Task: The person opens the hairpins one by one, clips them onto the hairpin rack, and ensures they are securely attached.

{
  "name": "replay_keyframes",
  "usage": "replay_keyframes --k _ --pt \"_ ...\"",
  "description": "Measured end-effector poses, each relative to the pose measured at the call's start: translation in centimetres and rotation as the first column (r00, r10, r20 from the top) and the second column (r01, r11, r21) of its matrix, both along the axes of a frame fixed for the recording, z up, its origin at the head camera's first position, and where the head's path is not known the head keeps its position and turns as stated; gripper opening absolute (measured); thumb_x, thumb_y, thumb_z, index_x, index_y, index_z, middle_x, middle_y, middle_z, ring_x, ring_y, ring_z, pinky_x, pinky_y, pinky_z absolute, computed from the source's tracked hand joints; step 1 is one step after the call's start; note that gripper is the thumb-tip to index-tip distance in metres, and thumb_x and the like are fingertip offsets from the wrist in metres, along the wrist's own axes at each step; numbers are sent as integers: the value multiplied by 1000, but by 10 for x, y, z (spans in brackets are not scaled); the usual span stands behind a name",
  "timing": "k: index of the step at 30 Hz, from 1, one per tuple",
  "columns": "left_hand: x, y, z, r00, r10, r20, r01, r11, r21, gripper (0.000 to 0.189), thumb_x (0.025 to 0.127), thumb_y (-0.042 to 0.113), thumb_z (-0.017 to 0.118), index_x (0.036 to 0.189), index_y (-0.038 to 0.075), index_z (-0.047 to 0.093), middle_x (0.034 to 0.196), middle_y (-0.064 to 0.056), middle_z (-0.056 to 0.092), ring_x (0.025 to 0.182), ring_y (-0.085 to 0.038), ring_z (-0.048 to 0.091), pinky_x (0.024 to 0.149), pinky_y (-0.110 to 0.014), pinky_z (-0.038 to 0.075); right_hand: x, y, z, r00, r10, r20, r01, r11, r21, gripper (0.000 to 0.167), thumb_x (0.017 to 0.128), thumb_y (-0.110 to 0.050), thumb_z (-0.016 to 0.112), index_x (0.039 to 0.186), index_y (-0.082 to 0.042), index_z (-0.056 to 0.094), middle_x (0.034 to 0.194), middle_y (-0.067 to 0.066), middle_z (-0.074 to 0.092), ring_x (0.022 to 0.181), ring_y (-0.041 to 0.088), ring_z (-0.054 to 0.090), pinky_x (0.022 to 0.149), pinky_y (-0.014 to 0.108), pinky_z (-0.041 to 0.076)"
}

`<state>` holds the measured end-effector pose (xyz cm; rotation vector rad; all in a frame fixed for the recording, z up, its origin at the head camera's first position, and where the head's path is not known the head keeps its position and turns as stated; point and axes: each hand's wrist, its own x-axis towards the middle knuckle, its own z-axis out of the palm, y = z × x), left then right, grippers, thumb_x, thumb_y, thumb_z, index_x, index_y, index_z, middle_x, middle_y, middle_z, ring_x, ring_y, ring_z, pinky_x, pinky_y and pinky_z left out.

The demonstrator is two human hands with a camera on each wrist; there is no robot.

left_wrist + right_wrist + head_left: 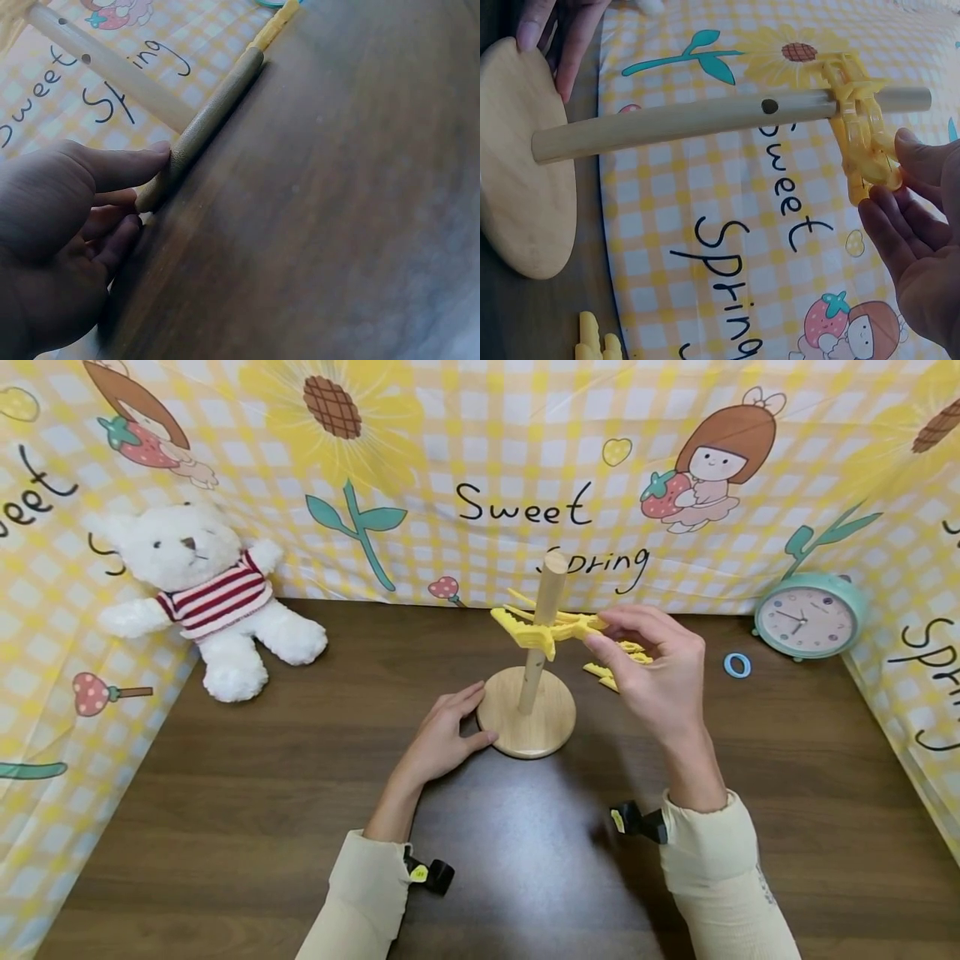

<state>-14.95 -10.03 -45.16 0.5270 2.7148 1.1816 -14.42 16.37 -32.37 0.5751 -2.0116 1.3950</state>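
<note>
A round wooden stand with an upright post stands on the table. My left hand holds the left side of its base, thumb and fingers at the rim. Up near the top of the post, my right hand pinches the tail end of a yellow toothed hair clip between thumb and fingers. In the right wrist view the arms of this hair clip lie around the post. More yellow clips lie on the table behind the right hand.
A light blue ring lies to the right, close to a mint alarm clock. At the back left sits a white teddy bear in a striped shirt. Patterned yellow checked cloth walls in the table at the back and sides.
</note>
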Motion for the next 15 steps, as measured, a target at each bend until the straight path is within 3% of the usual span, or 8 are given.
replay_keyframes --k 10,15 --pt "0 2 2 1000 -4 0 4 1000 -2 72 92 24 79 150 -2 46 158 -9 42 141 -29 39 114 -47 32 -4 6 -5 999 43 26 -43 999 -31 28 80 14 79 108 13 73 105 19 71 88 27 66 83 28 56" --pt "0 1 2 1000 -1 0 1 1000 -1 72 92 25 78 150 -2 46 158 -9 41 141 -29 38 114 -47 32 -5 6 -5 998 55 36 -54 997 -51 27 82 13 77 109 12 74 108 18 71 90 28 65 84 28 55"
